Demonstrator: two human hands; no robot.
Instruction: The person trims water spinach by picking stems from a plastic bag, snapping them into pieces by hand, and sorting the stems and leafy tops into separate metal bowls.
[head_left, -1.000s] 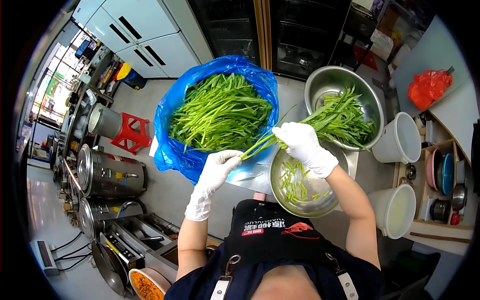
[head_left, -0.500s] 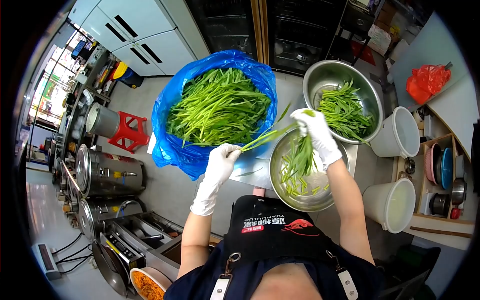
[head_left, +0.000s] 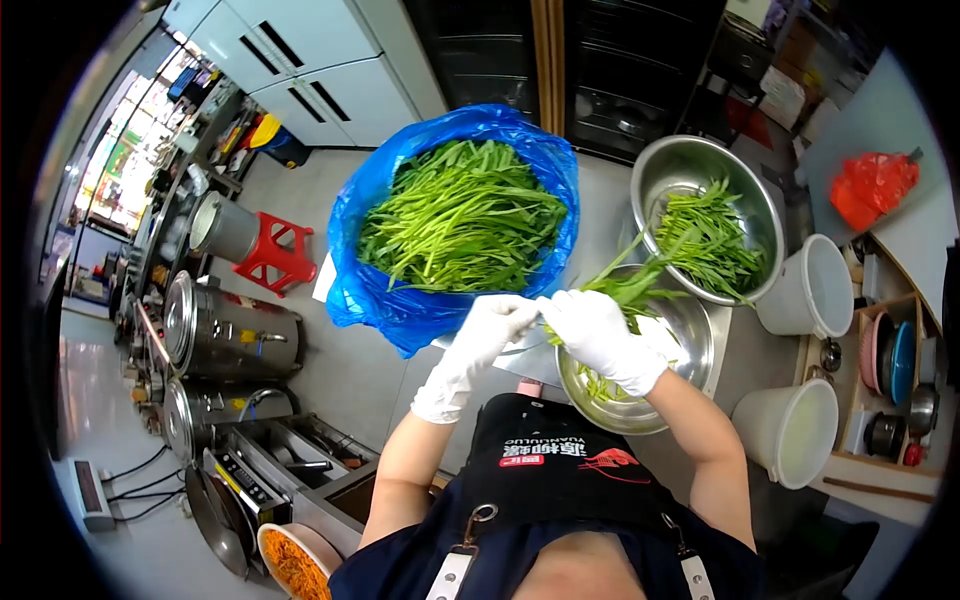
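Note:
Both my hands wear white gloves and meet in front of the blue bag. My left hand (head_left: 500,325) is closed in a pinch at the stem ends of some water spinach, mostly hidden by the fingers. Right beside it, my right hand (head_left: 600,338) is wrapped round a bunch of water spinach (head_left: 632,290), whose leaves spread out behind the knuckles. Below the right hand is a steel bowl (head_left: 690,375) with short cut-looking stem pieces (head_left: 600,386) in it. A big heap of water spinach (head_left: 465,215) fills the blue plastic bag (head_left: 345,240).
A larger steel basin (head_left: 650,165) at the right holds leafy water spinach (head_left: 705,240). Two white buckets (head_left: 790,300) stand farther right. Steel pots (head_left: 240,325) and a red stool (head_left: 275,255) are at the left, with a bowl of orange shreds (head_left: 296,565) below.
My right hand has come down and left to meet my left hand, bringing its bunch along. The stems that stretched between the hands are now mostly hidden. The view has shifted slightly.

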